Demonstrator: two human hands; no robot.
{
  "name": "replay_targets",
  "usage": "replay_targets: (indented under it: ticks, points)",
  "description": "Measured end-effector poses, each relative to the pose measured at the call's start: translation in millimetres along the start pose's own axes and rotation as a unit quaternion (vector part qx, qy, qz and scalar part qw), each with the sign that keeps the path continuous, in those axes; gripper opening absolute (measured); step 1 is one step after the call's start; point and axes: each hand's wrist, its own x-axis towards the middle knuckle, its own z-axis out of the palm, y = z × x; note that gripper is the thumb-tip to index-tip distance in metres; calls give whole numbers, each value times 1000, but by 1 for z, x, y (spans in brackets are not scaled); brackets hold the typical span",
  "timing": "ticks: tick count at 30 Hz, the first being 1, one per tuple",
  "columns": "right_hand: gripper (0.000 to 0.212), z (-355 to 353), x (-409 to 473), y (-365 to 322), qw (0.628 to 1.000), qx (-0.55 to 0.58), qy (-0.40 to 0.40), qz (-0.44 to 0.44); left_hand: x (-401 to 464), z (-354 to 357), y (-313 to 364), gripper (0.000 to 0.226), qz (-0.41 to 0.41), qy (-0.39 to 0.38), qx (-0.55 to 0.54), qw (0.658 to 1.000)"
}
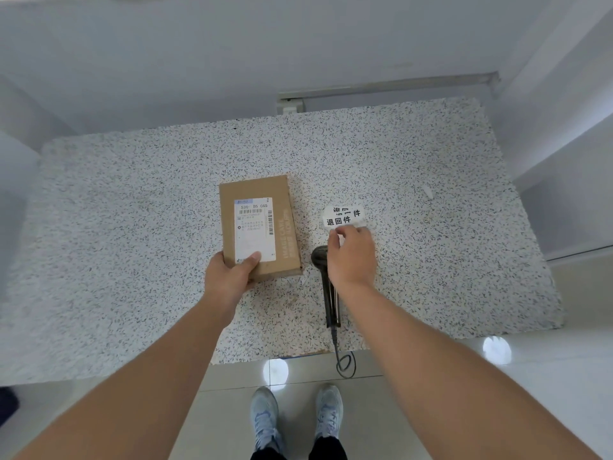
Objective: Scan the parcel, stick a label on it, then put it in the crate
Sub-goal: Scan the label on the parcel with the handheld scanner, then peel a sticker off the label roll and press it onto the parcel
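While left hand grips one parcel, right hand pinches white labels.

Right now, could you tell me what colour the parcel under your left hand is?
The parcel is plain brown cardboard with a white printed shipping label; the head view shows it clearly.

A speckled white-and-grey mat covers the middle of the frame, its near edge ragged along the bottom. Below it lies glossy pale floor tile with round light reflections. At the bottom centre stand two light blue sneakers, toes pointing up the frame, with dark trouser cuffs just behind them. A white wall fills the top, with a small white outlet box at its base. A small white scrap lies on the mat at the right.
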Motion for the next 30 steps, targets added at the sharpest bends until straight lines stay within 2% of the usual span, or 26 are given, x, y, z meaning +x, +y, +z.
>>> replay_targets:
  ticks: [3, 5, 7, 8, 10, 12, 16, 19, 21, 24, 28, 30]
  points:
    - [28, 4, 13, -8, 1000, 4, -10, -8, 3, -3, 7, 67, 5, -1, 90, 996]
    - [28, 5, 20, -9, 1000, -1, -13, -8, 4, -4, 16, 87, 29, 16, 175, 984]
    - [28, 7, 26, -9, 1000, -3, -14, -2, 3, -2, 29, 108, 83, 50, 281, 955]
    - [28, 8, 30, -9, 1000, -3, -16, 1, 2, 0, 37, 111, 131, 67, 333, 931]
    - [29, 11, 39, -9, 1000, 5, -25, 14, 3, 7, 53, 99, 248, 77, 410, 874]
    - [30, 13, 49, -9, 999, 12, -36, 35, 5, 19, 67, 84, 323, 47, 453, 829]
    - [29, 19, 67, -5, 997, 9, -58, 44, 16, 51, 81, 59, 408, -22, 531, 742]
    - [42, 26, 78, -1, 997, -19, -75, 27, 29, 76, 88, 57, 433, -72, 578, 688]
    - [47, 32, 84, 1, 995, -62, -80, 5, 39, 88, 90, 56, 425, -78, 600, 673]
    - [43, 37, 90, 2, 995, -68, -68, -9, 50, 97, 91, 52, 422, -80, 623, 654]
    - [17, 34, 88, 5, 998, -36, -50, -6, 55, 101, 88, 48, 421, -90, 625, 652]
    - [33, 30, 85, 5, 998, -41, -52, -2, 53, 102, 87, 46, 422, -94, 615, 659]
